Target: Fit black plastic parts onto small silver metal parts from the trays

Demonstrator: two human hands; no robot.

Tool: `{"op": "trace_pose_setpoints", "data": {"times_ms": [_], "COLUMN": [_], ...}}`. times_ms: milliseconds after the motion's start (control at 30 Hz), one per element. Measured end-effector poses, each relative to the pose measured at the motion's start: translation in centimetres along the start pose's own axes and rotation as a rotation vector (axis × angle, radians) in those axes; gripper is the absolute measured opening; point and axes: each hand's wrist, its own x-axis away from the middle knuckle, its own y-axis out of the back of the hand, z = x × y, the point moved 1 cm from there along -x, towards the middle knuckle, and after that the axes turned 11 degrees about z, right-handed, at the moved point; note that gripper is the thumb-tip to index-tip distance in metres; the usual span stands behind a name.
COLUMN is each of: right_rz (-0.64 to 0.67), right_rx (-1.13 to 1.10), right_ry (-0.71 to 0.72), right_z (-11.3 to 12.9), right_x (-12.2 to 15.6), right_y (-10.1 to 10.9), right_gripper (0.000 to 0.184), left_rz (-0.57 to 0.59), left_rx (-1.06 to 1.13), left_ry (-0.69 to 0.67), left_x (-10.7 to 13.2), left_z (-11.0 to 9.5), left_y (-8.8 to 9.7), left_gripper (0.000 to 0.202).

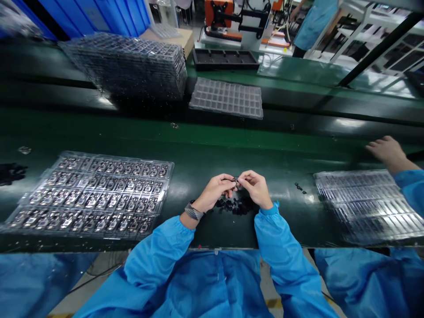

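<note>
Both hands pinched shut on one small part (236, 180): left hand (213, 192) and right hand (255, 189) met fingertip to fingertip over it, above the belt (212, 145). Loose pile (234, 206) of dark parts sat just below the grip. Filled tray (92, 192) lay well left of it, clear tray (367, 203) to the right, a co-worker's hand (386, 149) beyond. No readable writing. Bare belt ahead of the grip.
</note>
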Motion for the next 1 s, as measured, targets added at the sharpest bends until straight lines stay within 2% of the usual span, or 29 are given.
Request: {"op": "trace_pose_setpoints", "data": {"times_ms": [333,500,633,1000], "right_rz": [0.013,-0.003,-0.013,0.018], "right_rx": [0.037,0.015,-0.085,-0.135], "right_ry": [-0.015,-0.032,-0.053,0.003], "right_z": [-0.07,-0.25,-0.3,-0.23], "right_x": [-0.02,-0.04,0.02,0.07], "right_y": [-0.07,-0.19,-0.02,0.12], "right_gripper": [0.032,0.036,0.039,0.033], "left_rz": [-0.041,-0.022,0.008,0.12], "left_rx": [-0.302,-0.386,-0.372,-0.155], "left_ry": [-0.122,-0.167,-0.186,-0.178], "left_x": [0.03,0.26,0.36,0.24], "left_z": [0.03,-0.08,-0.29,-0.41], "left_y": [-0.1,-0.34,-0.29,-0.07], "left_gripper": [0.039,0.036,0.037,0.044]}}
